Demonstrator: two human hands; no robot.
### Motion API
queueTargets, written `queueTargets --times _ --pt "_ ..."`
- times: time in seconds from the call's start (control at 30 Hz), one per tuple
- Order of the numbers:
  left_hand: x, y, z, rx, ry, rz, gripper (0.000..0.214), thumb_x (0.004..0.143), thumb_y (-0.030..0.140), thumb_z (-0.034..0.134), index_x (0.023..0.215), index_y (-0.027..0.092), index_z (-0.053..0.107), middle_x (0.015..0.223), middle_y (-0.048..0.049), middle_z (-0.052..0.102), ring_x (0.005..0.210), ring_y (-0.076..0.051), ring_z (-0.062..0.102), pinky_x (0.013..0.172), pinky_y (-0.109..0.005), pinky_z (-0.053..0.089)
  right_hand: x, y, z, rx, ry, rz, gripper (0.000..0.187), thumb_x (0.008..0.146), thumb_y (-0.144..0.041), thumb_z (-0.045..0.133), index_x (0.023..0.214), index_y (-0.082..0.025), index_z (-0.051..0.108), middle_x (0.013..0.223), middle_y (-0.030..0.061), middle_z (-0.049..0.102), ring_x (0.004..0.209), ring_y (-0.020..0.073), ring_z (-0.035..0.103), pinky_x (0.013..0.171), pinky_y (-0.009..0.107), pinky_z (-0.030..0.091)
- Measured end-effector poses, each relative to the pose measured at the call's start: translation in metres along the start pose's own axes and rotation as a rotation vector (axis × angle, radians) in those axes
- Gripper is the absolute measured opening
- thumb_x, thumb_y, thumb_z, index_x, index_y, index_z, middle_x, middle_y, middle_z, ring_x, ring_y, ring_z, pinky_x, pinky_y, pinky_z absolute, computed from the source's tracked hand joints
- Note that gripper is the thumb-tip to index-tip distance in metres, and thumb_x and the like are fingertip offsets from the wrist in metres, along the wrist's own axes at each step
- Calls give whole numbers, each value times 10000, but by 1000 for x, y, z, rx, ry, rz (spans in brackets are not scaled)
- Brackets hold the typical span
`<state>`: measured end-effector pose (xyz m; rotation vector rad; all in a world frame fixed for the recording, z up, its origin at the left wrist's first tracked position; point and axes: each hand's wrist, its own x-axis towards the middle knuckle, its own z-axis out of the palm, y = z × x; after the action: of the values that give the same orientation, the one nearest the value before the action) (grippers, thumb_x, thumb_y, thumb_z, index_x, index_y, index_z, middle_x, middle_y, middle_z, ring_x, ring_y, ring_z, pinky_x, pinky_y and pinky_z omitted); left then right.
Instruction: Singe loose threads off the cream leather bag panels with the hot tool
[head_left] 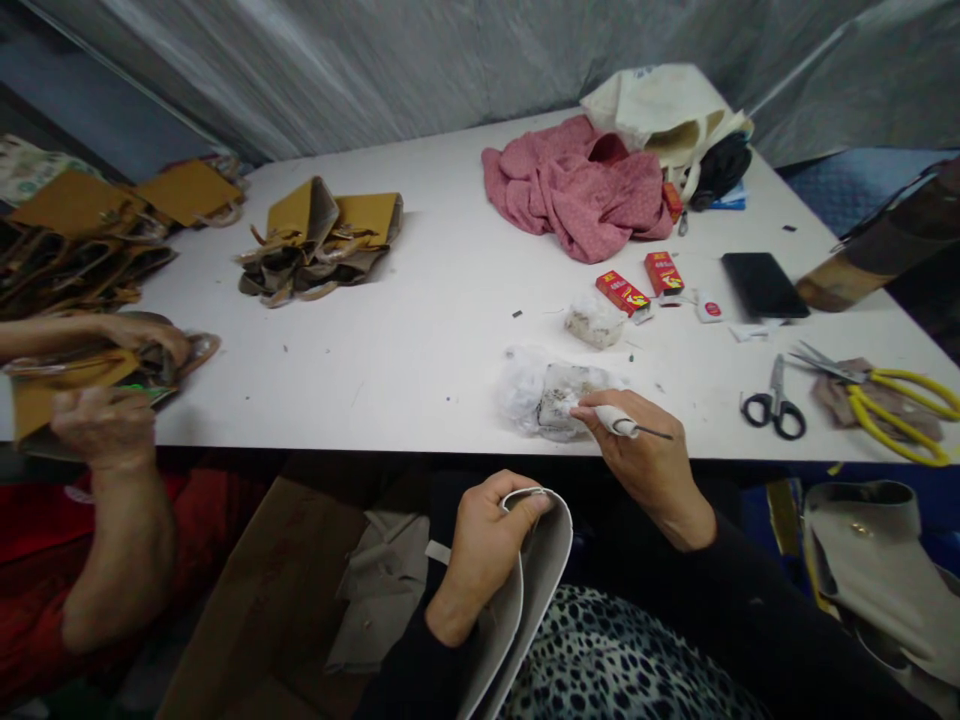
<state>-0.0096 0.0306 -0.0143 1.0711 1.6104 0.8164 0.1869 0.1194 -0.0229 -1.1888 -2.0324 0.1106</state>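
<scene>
1. Your left hand (487,530) pinches the rim of a beige piece (553,560) above your lap (622,655); it seems unfinished.
2. Your right hand (649,455) grips a white-wrapped tool (617,421) by the plastic bag (523,385) on the surface (405,380); how much remains is unclear.

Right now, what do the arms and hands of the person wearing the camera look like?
The left sleeve and right sleeve look black, long and plain, ending near the wrists. The left hand and right hand wear no gloves.
</scene>
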Motion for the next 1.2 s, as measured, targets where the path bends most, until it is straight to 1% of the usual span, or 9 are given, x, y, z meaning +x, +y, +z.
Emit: queueTargets --times 0.1,0.2,0.3,0.5,0.73,0.83,0.93,1.1,1.2 --pt "-1 1 1 -8 -4 -12 138 795 303 754 820 171 785 816 -61 776 765 -206 683 674 -275 495 -12 -8 -7 320 82 161 200 1047 -348 598 951 -202 692 862 48 748 796 200 703 795 334 525" --pt "-2 3 3 -13 -31 -29 156 795 315 763 834 165 787 807 -62 771 728 -196 671 634 -265 485 -28 -21 -12 725 -12 425 256 1065 -377 552 925 -214 692 721 0 693 644 150 676 629 261 535" --pt "-3 3 7 -11 -57 -25 147 795 306 767 835 167 790 772 -56 761 687 -187 658 606 -260 476 -40 -29 -12 918 -102 528 283 1047 -416 577 908 -205 707 688 -4 686 623 140 675 590 229 537" --pt "-5 3 10 -3 -67 -3 138 800 308 771 836 177 794 718 -43 742 650 -185 648 596 -264 469 -47 -27 -13 933 -154 524 289 1034 -408 592 886 -190 708 715 11 682 642 147 672 605 238 545" --pt "-8 4 12 12 -83 49 114 804 284 757 779 175 779 752 -48 740 718 -193 649 662 -274 462 -38 -26 -22 801 -268 351 310 1063 -377 513 856 -200 661 721 -1 651 637 140 630 618 255 508" --pt "-8 3 14 22 -110 86 114 807 277 748 751 179 769 756 -40 727 732 -188 639 681 -275 450 -30 -25 -26 724 -327 257 309 1063 -371 510 841 -204 644 733 -3 645 674 148 617 675 280 495" --pt "-7 2 13 8 -148 96 106 792 272 752 740 180 763 754 -33 711 731 -183 625 681 -274 439 -27 -23 -29 730 -384 213 322 1064 -376 512 821 -204 634 754 -1 641 714 154 606 720 298 487" --pt "-4 2 7 -58 -172 58 115 750 270 758 693 171 753 715 -31 680 696 -175 597 662 -271 429 -45 -18 -23 909 -400 238 322 1057 -414 546 849 -208 681 822 23 656 772 165 617 728 303 505" --pt "-3 3 6 -74 -192 19 124 730 279 764 678 167 755 679 -24 660 656 -161 570 631 -265 412 -59 -17 -12 1035 -279 360 322 1050 -428 557 861 -209 699 780 27 672 734 174 644 682 301 531"
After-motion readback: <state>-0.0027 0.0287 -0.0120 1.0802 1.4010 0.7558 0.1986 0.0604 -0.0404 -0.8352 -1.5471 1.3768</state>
